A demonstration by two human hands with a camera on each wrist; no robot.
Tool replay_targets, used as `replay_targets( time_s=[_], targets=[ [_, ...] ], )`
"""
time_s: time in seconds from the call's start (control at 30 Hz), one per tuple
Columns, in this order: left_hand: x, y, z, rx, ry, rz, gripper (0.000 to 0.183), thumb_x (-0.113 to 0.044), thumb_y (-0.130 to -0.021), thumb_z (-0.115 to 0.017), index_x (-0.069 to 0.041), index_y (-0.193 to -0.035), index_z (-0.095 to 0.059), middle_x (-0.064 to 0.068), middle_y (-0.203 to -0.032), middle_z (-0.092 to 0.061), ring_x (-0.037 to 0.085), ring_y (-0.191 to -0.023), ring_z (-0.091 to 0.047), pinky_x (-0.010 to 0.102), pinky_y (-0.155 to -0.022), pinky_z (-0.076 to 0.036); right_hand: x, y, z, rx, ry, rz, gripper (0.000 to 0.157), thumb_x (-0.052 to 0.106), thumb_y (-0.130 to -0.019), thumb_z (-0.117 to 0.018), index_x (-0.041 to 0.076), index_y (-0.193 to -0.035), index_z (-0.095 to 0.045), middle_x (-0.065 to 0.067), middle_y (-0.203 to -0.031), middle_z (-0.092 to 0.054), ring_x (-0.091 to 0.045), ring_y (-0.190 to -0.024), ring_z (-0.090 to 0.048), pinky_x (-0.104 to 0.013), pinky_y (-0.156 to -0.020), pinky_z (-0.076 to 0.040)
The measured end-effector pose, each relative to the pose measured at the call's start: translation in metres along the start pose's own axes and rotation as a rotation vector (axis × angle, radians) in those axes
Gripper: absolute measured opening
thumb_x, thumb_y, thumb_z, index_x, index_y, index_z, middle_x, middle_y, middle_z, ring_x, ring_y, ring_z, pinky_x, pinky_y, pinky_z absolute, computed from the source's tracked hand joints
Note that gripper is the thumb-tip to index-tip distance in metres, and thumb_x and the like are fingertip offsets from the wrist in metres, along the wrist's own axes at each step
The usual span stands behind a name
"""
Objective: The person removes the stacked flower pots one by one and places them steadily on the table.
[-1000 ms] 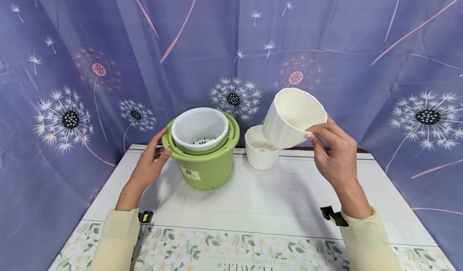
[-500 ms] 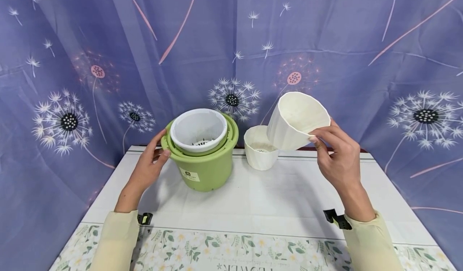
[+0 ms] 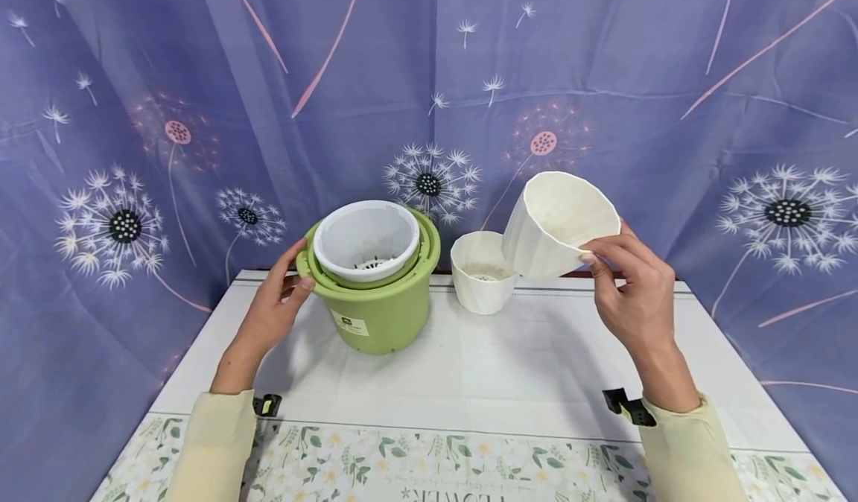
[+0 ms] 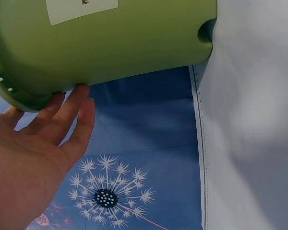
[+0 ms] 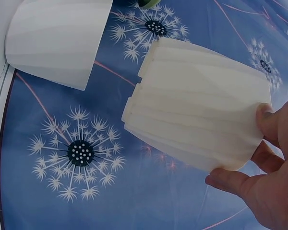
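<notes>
My right hand [image 3: 633,286] pinches the rim of a white ribbed flowerpot [image 3: 536,237], thumb and fingers at its edge. This flowerpot is raised and tilted, its mouth facing up toward the head camera. A smaller white flowerpot [image 3: 484,290] stands upright on the table just to its left and is partly overlapped by it. My left hand [image 3: 271,304] rests its spread fingers [image 4: 69,108] against the outside of a large green flowerpot [image 3: 382,319], just under the rim. Inside the green flowerpot sits a white flowerpot [image 3: 365,237] with a slotted bottom.
A white cloth [image 3: 429,390] with a floral front band covers the table. Behind it hangs a purple-blue curtain [image 3: 375,55] with dandelion prints, close to the back edge. The green flowerpot bears a pale label [image 3: 350,323] on its front.
My right hand has moved slightly to the right with the tilted white flowerpot, uncovering more of the smaller one. My left hand stays at the green flowerpot.
</notes>
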State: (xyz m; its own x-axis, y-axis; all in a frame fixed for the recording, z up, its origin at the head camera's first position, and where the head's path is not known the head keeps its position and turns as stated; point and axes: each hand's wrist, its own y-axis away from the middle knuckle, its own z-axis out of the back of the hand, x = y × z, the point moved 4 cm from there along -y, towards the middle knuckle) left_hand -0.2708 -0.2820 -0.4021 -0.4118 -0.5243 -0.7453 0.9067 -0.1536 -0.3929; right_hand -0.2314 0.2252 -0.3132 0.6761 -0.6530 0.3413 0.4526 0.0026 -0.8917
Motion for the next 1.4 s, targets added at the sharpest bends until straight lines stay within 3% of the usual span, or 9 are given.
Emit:
replay_targets(
  time_s=[0.13,0.3,0.57,0.7,0.8,0.93,1.07,1.2,1.4],
  targets=[
    [0.001,0.0,0.001,-0.001,0.003,-0.001,0.065,-0.026,-0.114,-0.052,-0.031,-0.171,-0.021,0.019,-0.153,-0.048,0.039,-0.13,-0.058,0.03,-0.097,-0.048,-0.001,0.0,0.001,0.0,0.013,-0.017,0.013,-0.014,-0.087,-0.078,-0.002,-0.089,-0.081,-0.013,-0.091,-0.077,-0.038,-0.117,-0.07,-0.007,-0.083,-0.046],
    [0.002,0.001,0.001,-0.002,0.005,0.004,0.065,-0.026,-0.114,-0.052,-0.031,-0.172,-0.02,0.019,-0.154,-0.047,0.04,-0.131,-0.057,0.031,-0.097,-0.048,-0.002,-0.001,0.003,-0.012,0.01,-0.01,0.013,-0.014,-0.087,-0.078,-0.001,-0.088,-0.081,-0.014,-0.091,-0.076,-0.029,-0.111,-0.072,-0.016,-0.101,-0.049],
    [0.001,0.0,0.001,-0.002,0.003,0.002,0.066,-0.027,-0.114,-0.053,-0.033,-0.171,-0.021,0.018,-0.152,-0.048,0.038,-0.13,-0.059,0.028,-0.097,-0.048,-0.006,0.001,0.008,-0.007,0.045,-0.027,0.012,-0.015,-0.086,-0.079,-0.003,-0.088,-0.08,-0.014,-0.089,-0.076,-0.039,-0.122,-0.068,-0.007,-0.091,-0.045],
    [0.002,0.0,0.001,0.001,0.005,0.0,0.066,-0.028,-0.114,-0.053,-0.034,-0.171,-0.021,0.018,-0.153,-0.048,0.039,-0.131,-0.058,0.032,-0.098,-0.049,-0.008,0.0,0.012,-0.013,0.051,-0.021,0.012,-0.015,-0.085,-0.079,-0.004,-0.088,-0.08,-0.016,-0.089,-0.076,-0.043,-0.12,-0.069,-0.023,-0.111,-0.045],
    [0.002,0.0,0.001,0.003,0.004,0.002,0.066,-0.028,-0.114,-0.053,-0.035,-0.171,-0.02,0.018,-0.154,-0.048,0.04,-0.132,-0.058,0.039,-0.099,-0.049,-0.01,0.001,0.014,-0.007,0.055,-0.025,0.013,-0.016,-0.085,-0.08,-0.003,-0.089,-0.08,-0.016,-0.089,-0.076,-0.042,-0.122,-0.068,-0.019,-0.106,-0.047],
    [0.001,0.0,0.0,0.005,0.005,0.008,0.066,-0.029,-0.114,-0.053,-0.035,-0.171,-0.02,0.018,-0.154,-0.048,0.04,-0.132,-0.058,0.04,-0.1,-0.049,-0.012,0.004,0.017,0.017,0.065,-0.043,0.012,-0.013,-0.086,-0.08,-0.002,-0.09,-0.081,-0.014,-0.091,-0.077,-0.041,-0.13,-0.064,-0.004,-0.082,-0.043],
    [-0.001,0.001,0.0,0.006,0.002,0.013,0.066,-0.03,-0.114,-0.053,-0.035,-0.171,-0.02,0.018,-0.155,-0.047,0.04,-0.132,-0.058,0.034,-0.099,-0.049,-0.014,0.003,0.019,0.033,0.091,-0.04,0.002,-0.005,-0.091,-0.079,-0.003,-0.089,-0.08,-0.015,-0.091,-0.077,-0.042,-0.13,-0.064,-0.007,-0.095,-0.044],
    [-0.002,0.001,0.0,0.007,-0.003,0.017,0.066,-0.03,-0.114,-0.053,-0.034,-0.171,-0.02,0.018,-0.156,-0.047,0.04,-0.133,-0.058,0.03,-0.099,-0.048,-0.017,0.003,0.021,0.039,0.112,-0.049,0.005,-0.001,-0.093,-0.079,-0.003,-0.089,-0.081,-0.015,-0.091,-0.077,-0.042,-0.13,-0.064,-0.005,-0.094,-0.043],
    [-0.003,0.0,0.0,0.01,0.002,0.017,0.066,-0.027,-0.114,-0.053,-0.031,-0.172,-0.02,0.019,-0.154,-0.047,0.04,-0.132,-0.058,0.051,-0.102,-0.048,-0.02,0.004,0.023,0.057,0.127,-0.07,0.005,-0.005,-0.089,-0.082,0.0,-0.089,-0.082,-0.011,-0.09,-0.077,-0.041,-0.127,-0.066,0.001,-0.08,-0.041]
  ],
)
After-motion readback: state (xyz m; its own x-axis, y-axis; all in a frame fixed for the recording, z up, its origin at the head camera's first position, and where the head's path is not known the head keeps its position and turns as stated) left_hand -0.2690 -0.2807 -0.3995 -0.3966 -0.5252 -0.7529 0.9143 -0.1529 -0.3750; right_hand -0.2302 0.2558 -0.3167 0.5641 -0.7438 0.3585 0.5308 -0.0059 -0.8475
